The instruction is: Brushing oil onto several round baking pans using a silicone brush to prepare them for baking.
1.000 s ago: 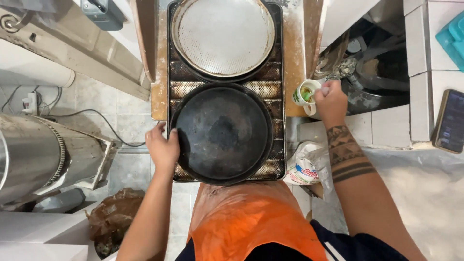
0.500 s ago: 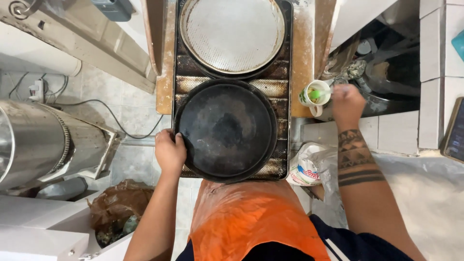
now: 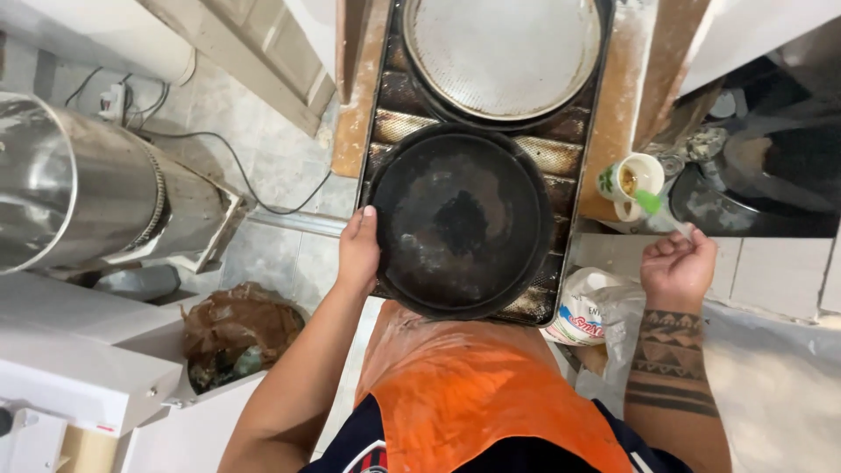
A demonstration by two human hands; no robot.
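1. Nearest the camera: the person's orange apron (image 3: pixel 455 394), dusted w/ flour, over a dark top.
2. Left hand (image 3: pixel 357 250) grips the near-left rim of the dark round pan (image 3: pixel 460 223); thumb lies over the rim, fingers closed round the edge from outside.
3. Right hand (image 3: pixel 676 267), forearm tattooed, is curled shut on the thin handle of a green brush (image 3: pixel 650 203). It sits off the tray's right edge, well apart from the left hand.
4. Dark round pan rests on the near half of a long baking tray (image 3: pixel 561 158), its near edge just over the tray's near edge. Inside looks greasy w/ pale patches and a darker spot at centre.
5. Brush's green tip is at the lip of a small white cup (image 3: pixel 632 180) w/ green print; cup stands on the wooden board (image 3: pixel 613 96) at the tray's right edge. Yellowish liquid inside, prob. oil – can't tell for sure.
6. Below the cup, by the tray's near-right corner: a white plastic bag (image 3: pixel 589 307).
7. Far half of the tray: a lighter round mesh pan (image 3: pixel 504 48), just beside the dark pan, rims near touching.
8. Left, on the floor: a bin w/ brown paper (image 3: pixel 236 328), a shiny steel drum (image 3: pixel 79 188), cables (image 3: pixel 236 166).
9. Right, past the board: a dark sink area w/ dishes (image 3: pixel 753 166).
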